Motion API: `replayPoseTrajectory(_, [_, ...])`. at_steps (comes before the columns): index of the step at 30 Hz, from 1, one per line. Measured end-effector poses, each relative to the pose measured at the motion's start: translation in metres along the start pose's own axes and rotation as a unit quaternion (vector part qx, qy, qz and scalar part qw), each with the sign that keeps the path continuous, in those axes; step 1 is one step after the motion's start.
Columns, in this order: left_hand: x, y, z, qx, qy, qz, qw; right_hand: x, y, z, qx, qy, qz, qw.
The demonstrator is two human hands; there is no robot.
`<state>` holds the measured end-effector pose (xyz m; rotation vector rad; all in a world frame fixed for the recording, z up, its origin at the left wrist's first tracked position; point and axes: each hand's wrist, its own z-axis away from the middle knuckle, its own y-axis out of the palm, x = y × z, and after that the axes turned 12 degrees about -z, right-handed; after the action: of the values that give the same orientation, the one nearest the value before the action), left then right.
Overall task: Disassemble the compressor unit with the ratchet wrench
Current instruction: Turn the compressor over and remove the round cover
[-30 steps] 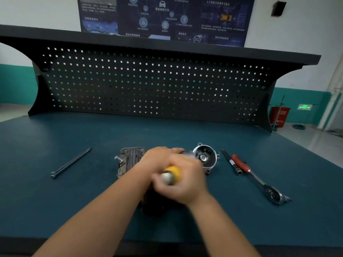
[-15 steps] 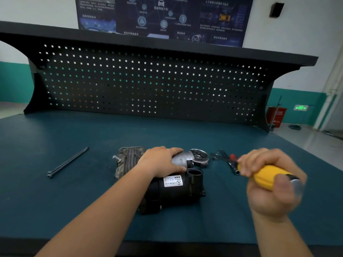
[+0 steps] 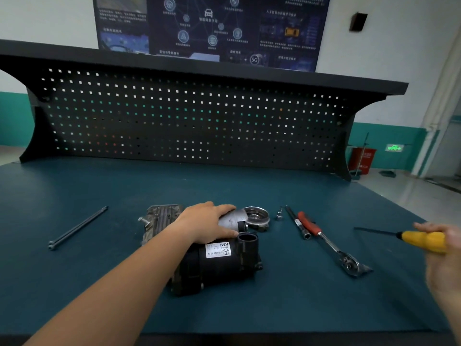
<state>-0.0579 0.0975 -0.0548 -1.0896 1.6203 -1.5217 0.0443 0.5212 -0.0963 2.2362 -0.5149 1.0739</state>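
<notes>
Compressor unit (image 3: 219, 258), a black cylinder with a white label and a ribbed grey metal head, is lying at the frame's centre on the teal bench (image 3: 74, 283). Left hand (image 3: 207, 221) is still pressing down on it, fingers together. Right hand (image 3: 441, 248), blurred at the right edge, has swung outward, fingers curled around a yellow-handled screwdriver (image 3: 421, 240). Red-gripped ratchet wrench (image 3: 329, 243) is lying between them.

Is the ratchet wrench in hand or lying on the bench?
On the bench. The ratchet wrench lies flat, untouched; the right hand holds a yellow-handled screwdriver, the left hand rests on the compressor.
</notes>
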Motion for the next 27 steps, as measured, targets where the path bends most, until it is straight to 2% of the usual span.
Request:
replayPoseTrajectory(2, [0.001, -0.002, -0.002, 0.008, 0.008, 0.0, 1.0, -0.01, -0.008, 0.01, 0.087, 0.039, 0.087, 0.992])
replayPoseTrajectory(5, [0.005, -0.002, -0.009, 0.017, 0.014, -0.004, 1.0, -0.021, -0.011, 0.022, 0.246, 0.083, 0.239, 0.936])
replayPoseTrajectory(7, [0.007, -0.003, -0.016, 0.015, 0.018, -0.004, 1.0, -0.019, -0.006, 0.027, 0.286, 0.086, 0.294, 0.908])
replayPoseTrajectory(9, [0.008, -0.003, -0.021, 0.013, 0.025, -0.004, 1.0, -0.016, 0.002, 0.03, 0.29, 0.064, 0.308, 0.904])
replayPoseTrajectory(11, [0.01, -0.004, -0.024, 0.023, 0.027, 0.002, 0.999, -0.014, 0.007, 0.035, 0.273, 0.053, 0.284, 0.918])
replayPoseTrajectory(14, [0.0, -0.018, -0.033, 0.039, 0.005, 0.086, 0.996, -0.008, 0.01, 0.04, 0.22, 0.049, 0.252, 0.941])
replayPoseTrajectory(16, [-0.025, -0.032, -0.048, -0.003, 0.007, 0.101, 0.995, -0.005, 0.01, 0.041, 0.208, 0.04, 0.266, 0.94])
replayPoseTrajectory(19, [-0.077, -0.045, -0.065, -0.028, 0.035, -0.012, 0.999, -0.003, 0.014, 0.048, 0.23, 0.004, 0.311, 0.922])
replayPoseTrajectory(22, [-0.114, -0.035, -0.077, 0.054, 0.01, -0.157, 0.986, -0.002, 0.014, 0.054, 0.265, -0.035, 0.357, 0.895])
replayPoseTrajectory(25, [-0.131, -0.02, -0.083, 0.125, -0.014, -0.193, 0.973, -0.001, 0.014, 0.055, 0.27, -0.058, 0.368, 0.888])
replayPoseTrajectory(27, [-0.136, -0.014, -0.084, 0.14, -0.017, -0.199, 0.97, -0.002, 0.014, 0.054, 0.27, -0.07, 0.37, 0.886])
